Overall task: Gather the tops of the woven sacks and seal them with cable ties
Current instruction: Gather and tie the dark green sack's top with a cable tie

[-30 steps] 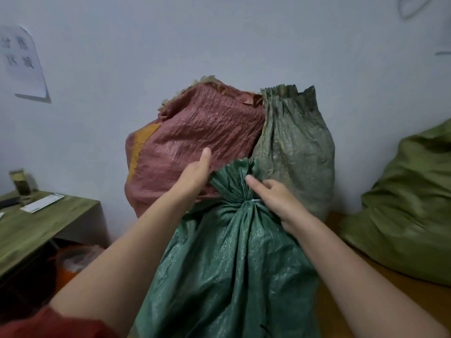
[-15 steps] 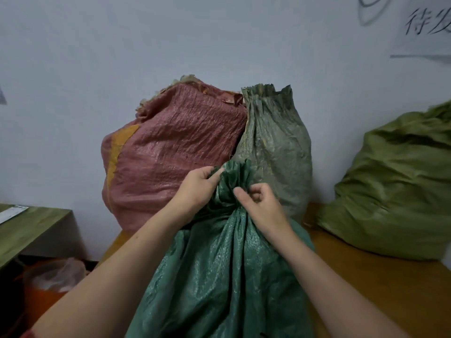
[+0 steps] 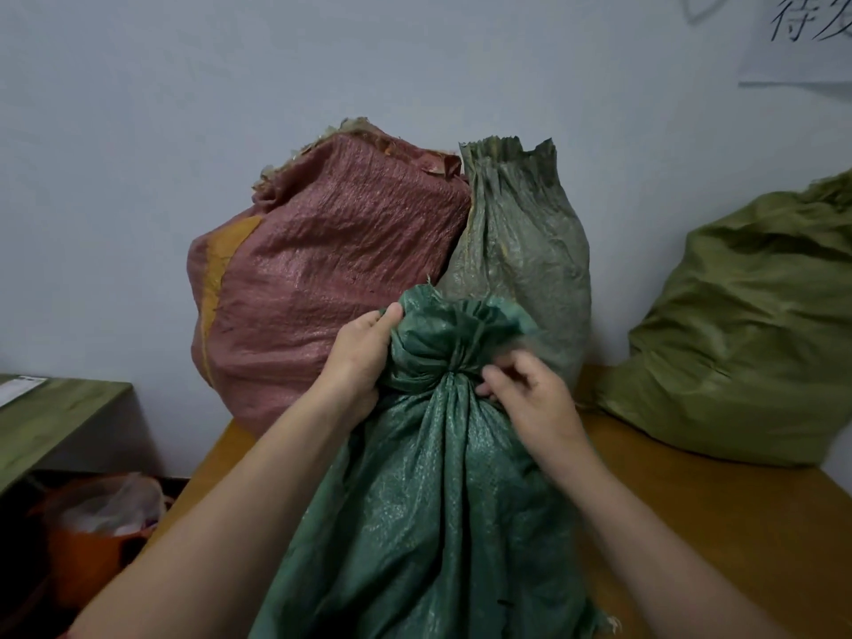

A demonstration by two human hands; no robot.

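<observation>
Dark green woven sack (image 3: 438, 500): stands nearest, centre, on the orange-brown wooden table (image 3: 714, 523); its base is cut off by the lower edge. Top bunched into a ruffle above a tight gathered neck (image 3: 449, 373); whether a cable tie circles it cannot be made out.
Left hand (image 3: 359, 357): grips the ruffle's left side, thumb on the fabric, fingers hidden behind it.
Right hand (image 3: 530, 398): at the neck's right side, fingers curled narrow and blurred; whether they pinch anything cannot be told.
Dull red woven sack (image 3: 332, 279) with an orange stripe, and grey-green woven sack (image 3: 521, 251): far side, touching each other, against the pale grey wall (image 3: 184, 131); lower parts hidden by the near sack.
Olive-green sack (image 3: 747, 334): far right, slumped, partly cut off.
White paper sheet (image 3: 811, 34) with handwritten characters: upper right, cropped.
Green-topped side table (image 3: 60, 417): left, set lower; orange bin (image 3: 92, 546) with a clear liner beneath it, dim.
</observation>
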